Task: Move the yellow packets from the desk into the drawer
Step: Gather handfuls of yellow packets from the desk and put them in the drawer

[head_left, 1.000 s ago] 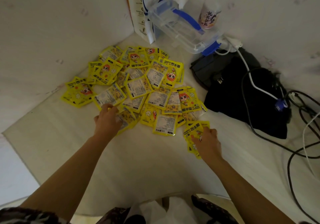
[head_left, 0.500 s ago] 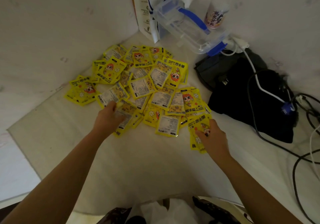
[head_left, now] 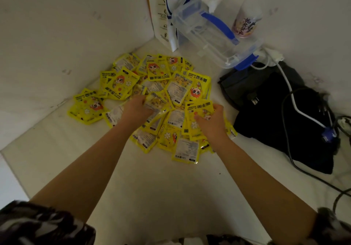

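Note:
Several yellow packets (head_left: 121, 85) with a cartoon face lie scattered in a pile in the corner of the white desk (head_left: 161, 184). My left hand (head_left: 136, 110) rests in the middle of the pile, fingers curled around a few packets (head_left: 154, 103). My right hand (head_left: 210, 121) grips a small stack of yellow packets (head_left: 199, 108) at the pile's right side, thumb on top. No drawer is in view.
A clear plastic box with blue clips (head_left: 209, 36) leans at the back beside a paper bag (head_left: 161, 11) and a pink can (head_left: 245, 24). A black bag (head_left: 275, 115) with white and black cables (head_left: 292, 96) over it lies to the right. Walls close the corner.
Both hands have moved forward into the pile. The left hand went from the near-left edge to the middle and closed on packets; the right hand carried its stack up and inward.

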Demonstrator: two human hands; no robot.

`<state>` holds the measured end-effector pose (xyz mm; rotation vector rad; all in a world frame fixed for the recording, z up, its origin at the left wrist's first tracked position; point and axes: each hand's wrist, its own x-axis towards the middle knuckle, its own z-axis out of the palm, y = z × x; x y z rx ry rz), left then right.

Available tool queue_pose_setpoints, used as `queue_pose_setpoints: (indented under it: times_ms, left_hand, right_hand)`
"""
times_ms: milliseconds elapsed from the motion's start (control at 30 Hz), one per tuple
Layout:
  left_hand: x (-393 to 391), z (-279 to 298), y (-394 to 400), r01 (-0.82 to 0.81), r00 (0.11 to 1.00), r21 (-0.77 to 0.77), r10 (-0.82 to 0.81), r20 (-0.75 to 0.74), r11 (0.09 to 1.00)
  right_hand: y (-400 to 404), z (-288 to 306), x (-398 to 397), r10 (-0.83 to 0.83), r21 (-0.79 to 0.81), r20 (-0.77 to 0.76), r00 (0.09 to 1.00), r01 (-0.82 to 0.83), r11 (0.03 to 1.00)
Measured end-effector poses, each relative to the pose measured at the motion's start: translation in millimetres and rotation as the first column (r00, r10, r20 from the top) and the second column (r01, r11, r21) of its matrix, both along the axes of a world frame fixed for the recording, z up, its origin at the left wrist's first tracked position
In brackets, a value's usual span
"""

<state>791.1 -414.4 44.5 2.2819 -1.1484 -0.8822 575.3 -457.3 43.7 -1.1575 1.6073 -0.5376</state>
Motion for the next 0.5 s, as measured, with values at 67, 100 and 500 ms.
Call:
queue_pose_setpoints:
  times_ms: [67, 100, 500]
  left_hand:
    - [-1.2, -4.4, -12.4, 0.043, 0.998, 0.052, -0.045, 0.038, 0.998]
    - [-1.4, -6.9, -17.9, 0.063, 0.996, 0.076, -0.068, 0.056, 0.995]
    - [2.3, -35.4, -37.5, 0.262, 0.896, 0.294, -0.345, 0.281, 0.919]
  right_hand:
    - [-9.0, -7.6, 13.1, -0.032, 0.088, 0.000, 0.999, 0.032, 0.996]
    - [-12.7, -12.9, 18.5, -0.020, 0.128, -0.016, 1.000, 0.022, 0.992]
    - [-25.0, -31.0, 53.6, 0.172, 0.166, -0.207, 0.963, -0.139, 0.976]
